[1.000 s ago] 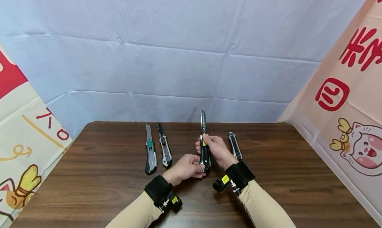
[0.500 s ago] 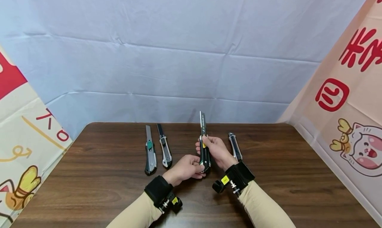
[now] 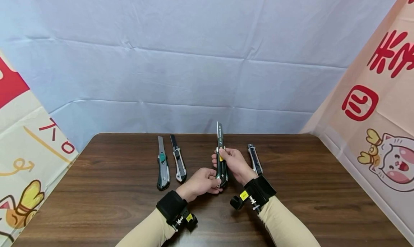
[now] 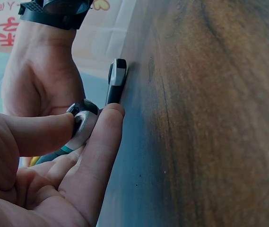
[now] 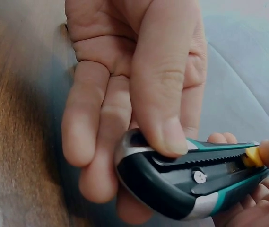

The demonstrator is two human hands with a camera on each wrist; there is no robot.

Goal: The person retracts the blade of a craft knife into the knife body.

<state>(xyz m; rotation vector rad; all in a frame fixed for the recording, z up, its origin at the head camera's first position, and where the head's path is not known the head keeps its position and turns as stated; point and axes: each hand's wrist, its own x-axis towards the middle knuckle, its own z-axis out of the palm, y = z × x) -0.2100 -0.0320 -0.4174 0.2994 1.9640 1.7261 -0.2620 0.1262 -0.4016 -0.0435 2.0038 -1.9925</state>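
A black, green and silver utility knife [image 3: 221, 172] is held between both hands with its long blade [image 3: 220, 135] out, pointing away from me. My left hand [image 3: 201, 182] pinches the butt end between thumb and fingers. Around the front of the handle, my right hand [image 3: 237, 163] grips with its thumb on the yellow slider [image 5: 253, 157]. Seen from the right wrist, the left thumb [image 5: 172, 135] presses on the handle beside the slider's toothed track. Part of the handle is hidden by the fingers in the left wrist view.
On the brown wooden table [image 3: 97, 189] lie a utility knife with a green slider [image 3: 163, 171] and a grey-black one [image 3: 179, 166], left of the hands, blades out. Partly behind the right wrist is another utility knife [image 3: 254, 158]. A pale cloth [image 3: 181, 71] hangs behind.
The right thumb and yellow slider have shifted slightly back along the handle, and the blade tip stands a little lower. The left hand and the knives on the table stay about where they were.
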